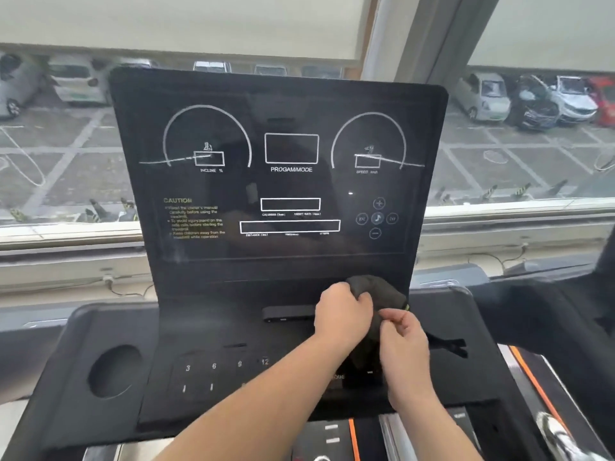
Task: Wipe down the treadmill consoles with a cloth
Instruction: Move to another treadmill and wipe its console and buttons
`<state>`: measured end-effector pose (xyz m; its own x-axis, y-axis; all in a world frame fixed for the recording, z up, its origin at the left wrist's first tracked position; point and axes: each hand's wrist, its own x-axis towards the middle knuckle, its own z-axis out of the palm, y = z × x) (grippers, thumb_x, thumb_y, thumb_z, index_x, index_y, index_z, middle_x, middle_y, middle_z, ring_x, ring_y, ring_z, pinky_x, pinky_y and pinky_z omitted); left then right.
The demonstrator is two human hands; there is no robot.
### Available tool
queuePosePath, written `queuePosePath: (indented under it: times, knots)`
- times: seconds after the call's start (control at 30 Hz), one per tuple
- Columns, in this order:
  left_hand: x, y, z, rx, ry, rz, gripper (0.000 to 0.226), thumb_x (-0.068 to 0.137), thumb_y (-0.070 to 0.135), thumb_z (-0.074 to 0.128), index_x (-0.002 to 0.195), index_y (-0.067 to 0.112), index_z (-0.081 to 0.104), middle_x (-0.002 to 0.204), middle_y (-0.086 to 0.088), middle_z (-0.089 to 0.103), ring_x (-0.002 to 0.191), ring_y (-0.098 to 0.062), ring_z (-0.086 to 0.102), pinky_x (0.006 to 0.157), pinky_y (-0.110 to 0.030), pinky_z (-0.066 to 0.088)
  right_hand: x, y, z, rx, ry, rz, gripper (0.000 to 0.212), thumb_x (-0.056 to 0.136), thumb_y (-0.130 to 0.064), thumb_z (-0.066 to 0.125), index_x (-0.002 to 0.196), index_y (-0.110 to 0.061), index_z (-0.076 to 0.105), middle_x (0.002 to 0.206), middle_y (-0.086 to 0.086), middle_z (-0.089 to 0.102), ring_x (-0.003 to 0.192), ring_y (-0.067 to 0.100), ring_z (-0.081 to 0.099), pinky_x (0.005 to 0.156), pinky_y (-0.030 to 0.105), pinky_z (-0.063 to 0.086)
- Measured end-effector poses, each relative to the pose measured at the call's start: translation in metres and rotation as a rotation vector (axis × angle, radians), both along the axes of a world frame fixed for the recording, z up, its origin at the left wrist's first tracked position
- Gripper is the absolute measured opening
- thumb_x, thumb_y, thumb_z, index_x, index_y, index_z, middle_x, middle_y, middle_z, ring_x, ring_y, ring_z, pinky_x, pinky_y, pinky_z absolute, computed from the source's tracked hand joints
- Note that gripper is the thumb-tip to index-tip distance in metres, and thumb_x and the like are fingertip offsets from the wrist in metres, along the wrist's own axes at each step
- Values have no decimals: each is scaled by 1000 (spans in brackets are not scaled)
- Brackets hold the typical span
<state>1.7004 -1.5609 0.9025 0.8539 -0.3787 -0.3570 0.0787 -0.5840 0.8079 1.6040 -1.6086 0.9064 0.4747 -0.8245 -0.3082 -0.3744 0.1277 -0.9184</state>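
While both hands are gathered on the dark cloth (377, 289), low at the foot of the treadmill console (133, 134) and right of its middle, the step looks like readying the cloth rather than wiping. The left hand (342, 314) has its fingers curled over the upper bunch. The right hand (404, 344) pinches a lower fold between thumb and fingertips. The cloth hangs between them, against the ledge under the display (289, 181).

To do this well, I would fold the cloth into a flat pad, not a ball, so that a broad, clean face meets the glass. One hand should take the pad, fingers spread behind it. The other can steady itself on the console's edge.

Start at the top of the display and work down in overlapping side-to-side passes, so loosened dust is carried downward. The glossy black surface will probably show streaks, so light, even pressure suits it. Go gently over the round control buttons (377, 218) at the lower right, which a firm press might trigger. The numbered keypad (213, 374) and the cup recess (113, 371) on the lower panel are best left until last. A thin dark strip (449, 347) lies just right of the hands. I cannot tell whether it belongs to the cloth.
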Motion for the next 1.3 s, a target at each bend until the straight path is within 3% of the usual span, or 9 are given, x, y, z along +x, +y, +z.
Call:
queuePosePath:
  times: [0.17, 0.37, 0.53, 0.7, 0.83, 0.97, 1.07, 1.17, 1.3]
  knots:
    - [-1, 11, -4, -33, -20, 61, 25, 96, 37, 60, 82, 17, 66, 79, 4, 68, 74, -14, 64, 61, -29, 49, 6, -2, -1, -13, -27, 38, 25, 97, -5, 53, 98, -24, 69, 99, -1, 73, 91, 16, 67, 79, 33, 52]
    - [28, 106, -7, -88, -67, 327, 13, 95, 36, 61, 86, 27, 65, 85, 5, 70, 81, -14, 66, 76, -36, 57, 40, 47, -1, 44, -36, 306, 27, 98, -4, 54, 93, -23, 73, 60, -3, 60, 54, 14, 46, 52, 31, 39]
    - [57, 202, -6, -56, -76, 573, 13, 97, 32, 58, 90, 23, 65, 89, 2, 69, 83, -15, 64, 66, -32, 49, 63, 93, 3, 102, 9, 483, 27, 99, -7, 51, 94, -23, 72, 58, -2, 58, 52, 15, 44, 52, 31, 37]
    - [79, 254, -10, -57, -108, 738, 14, 96, 31, 58, 93, 19, 63, 92, -3, 68, 84, -22, 64, 77, -42, 54, 68, 118, 5, 194, 31, 522, 23, 102, -9, 50, 102, -19, 71, 64, 1, 63, 52, 14, 51, 52, 27, 46]
    - [69, 229, -15, -29, -120, 677, 15, 94, 34, 56, 98, 21, 60, 98, -3, 67, 90, -28, 64, 84, -44, 55, 66, 122, 8, 189, 27, 532, 20, 104, -12, 52, 103, -20, 70, 72, 3, 67, 59, 14, 58, 56, 26, 51]
    - [65, 217, -16, -17, -104, 504, 15, 93, 33, 59, 85, 21, 59, 86, 1, 68, 82, -21, 65, 75, -40, 54, 65, 121, 11, 166, 15, 511, 21, 103, -11, 52, 102, -19, 71, 78, 5, 70, 63, 13, 62, 59, 27, 55]
    - [74, 246, -14, -58, -114, 534, 15, 92, 34, 63, 82, 23, 65, 82, 3, 70, 82, -18, 67, 76, -40, 56, 65, 127, 9, 163, 1, 506, 21, 102, -9, 54, 100, -18, 72, 80, 5, 71, 66, 13, 64, 62, 29, 58]
    - [86, 282, -12, -12, -204, 575, 9, 92, 35, 64, 98, 27, 65, 92, 6, 70, 89, -19, 66, 75, -37, 51, 67, 138, 3, 164, 8, 512, 20, 102, -8, 54, 100, -17, 72, 80, 6, 71, 64, 14, 65, 62, 30, 58]
    - [92, 298, -25, 150, -372, 402, 31, 93, 37, 62, 123, 36, 56, 114, 8, 66, 102, -22, 65, 84, -41, 54, 68, 155, -9, 160, 39, 519, 20, 103, -9, 54, 100, -19, 71, 79, 5, 71, 63, 14, 65, 60, 32, 57]
